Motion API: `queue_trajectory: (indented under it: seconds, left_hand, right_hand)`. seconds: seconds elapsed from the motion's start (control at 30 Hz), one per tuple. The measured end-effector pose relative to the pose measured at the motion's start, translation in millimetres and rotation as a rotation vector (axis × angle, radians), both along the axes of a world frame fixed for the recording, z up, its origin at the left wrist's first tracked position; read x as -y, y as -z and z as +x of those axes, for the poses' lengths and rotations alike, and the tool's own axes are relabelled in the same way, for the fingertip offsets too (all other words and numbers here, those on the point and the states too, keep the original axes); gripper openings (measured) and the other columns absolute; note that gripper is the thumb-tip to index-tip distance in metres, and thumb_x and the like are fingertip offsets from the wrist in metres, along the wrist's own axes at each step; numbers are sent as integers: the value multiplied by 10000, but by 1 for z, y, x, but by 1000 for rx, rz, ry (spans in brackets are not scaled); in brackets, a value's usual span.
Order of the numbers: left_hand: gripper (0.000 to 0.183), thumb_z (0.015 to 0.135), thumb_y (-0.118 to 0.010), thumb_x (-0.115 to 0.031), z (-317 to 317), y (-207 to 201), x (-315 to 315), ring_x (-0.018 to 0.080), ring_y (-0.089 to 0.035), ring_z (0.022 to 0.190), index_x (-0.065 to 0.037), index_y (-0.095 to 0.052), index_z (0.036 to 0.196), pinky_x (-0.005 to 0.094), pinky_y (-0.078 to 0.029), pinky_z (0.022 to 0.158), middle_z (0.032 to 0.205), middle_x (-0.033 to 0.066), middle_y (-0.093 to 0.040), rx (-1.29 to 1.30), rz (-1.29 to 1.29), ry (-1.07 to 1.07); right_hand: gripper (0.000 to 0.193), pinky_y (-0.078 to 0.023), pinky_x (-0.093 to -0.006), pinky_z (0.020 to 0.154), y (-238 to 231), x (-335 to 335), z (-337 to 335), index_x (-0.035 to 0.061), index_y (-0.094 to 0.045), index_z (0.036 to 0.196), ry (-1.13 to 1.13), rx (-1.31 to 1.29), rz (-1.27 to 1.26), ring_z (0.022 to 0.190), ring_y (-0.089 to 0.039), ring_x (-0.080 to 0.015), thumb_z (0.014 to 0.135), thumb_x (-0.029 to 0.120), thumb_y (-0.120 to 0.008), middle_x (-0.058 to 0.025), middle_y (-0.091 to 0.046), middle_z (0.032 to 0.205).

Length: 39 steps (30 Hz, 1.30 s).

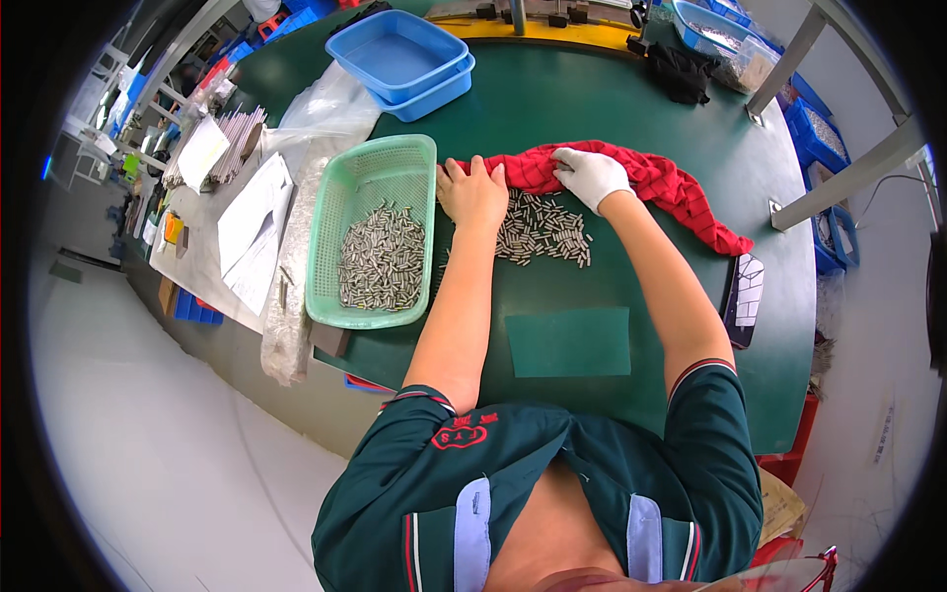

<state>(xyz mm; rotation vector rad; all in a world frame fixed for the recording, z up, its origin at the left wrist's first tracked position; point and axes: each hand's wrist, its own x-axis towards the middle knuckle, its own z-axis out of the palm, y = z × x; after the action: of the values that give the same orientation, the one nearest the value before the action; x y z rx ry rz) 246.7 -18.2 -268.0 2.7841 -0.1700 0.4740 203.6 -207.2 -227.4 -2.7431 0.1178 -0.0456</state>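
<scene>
A red checked cloth [656, 185] lies bunched in a long roll across the green table. My right hand [594, 180], in a white glove, has its fingers closed on the cloth's near side. At the cloth's left end, my bare left hand [473, 197] rests palm down with fingers apart, touching the cloth's edge. Many small metal pins [541, 229] lie loose on the table between my hands, some hidden behind my left hand and forearm. Left of that hand stands a green mesh basket [429, 178] holding a heap of similar metal pins [383, 259].
Two stacked blue trays [400, 54] stand at the back left. A dark green sheet [569, 342] lies near me. A phone [745, 296] sits by the right edge, near metal posts [838, 183]. Papers [254, 227] and bubble wrap [288, 316] lie left of the basket.
</scene>
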Motion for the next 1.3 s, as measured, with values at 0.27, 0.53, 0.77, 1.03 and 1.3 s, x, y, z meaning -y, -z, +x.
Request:
queue_trajectory:
  seconds: [0.27, 0.53, 0.77, 1.03, 1.3]
  left_hand:
    - [500, 921, -483, -501, -25, -4, -6, 479, -388, 1253, -137, -591, 1247, 562, -317, 1044, 1338, 287, -462, -42, 71, 23]
    - [470, 910, -524, -461, -55, -4, -23, 433, -525, 1067, -96, -634, 1183, 487, -408, 951, 1121, 289, -598, 172, 126, 141]
    - [358, 868, -616, -379, -65, -4, -29, 376, -545, 1012, -58, -680, 1014, 461, -434, 896, 1057, 232, -623, 213, 58, 233]
    - [284, 835, -669, -306, -36, -10, -21, 353, -538, 981, -35, -644, 918, 445, -458, 831, 1073, 154, -583, 309, -53, 212]
    - [267, 841, -600, -37, -37, -26, -12, 362, -526, 1047, -3, -565, 1104, 433, -448, 894, 1167, 174, -542, 420, -254, 239]
  right_hand:
    - [316, -497, -400, 849, 3, 6, -12, 177, -642, 1139, -52, -47, 73, 959, -644, -292, 899, 355, -540, -95, -686, 1023]
    - [320, -488, -395, 865, -7, 3, -30, 133, -646, 1125, -79, -112, 141, 968, -639, -293, 886, 329, -564, -105, -684, 1024]
    - [314, -489, -376, 869, -7, 3, -46, 115, -649, 1116, -97, -118, 175, 978, -642, -277, 882, 310, -572, -85, -689, 1036]
    - [373, -487, -385, 868, -16, 5, -21, 63, -660, 1072, -7, 49, 290, 975, -633, -335, 866, 367, -588, -168, -673, 1021]
    - [417, -481, -371, 906, -23, -1, 32, 105, -687, 1082, 208, 35, 242, 1023, -621, -331, 845, 424, -563, -169, -670, 1068]
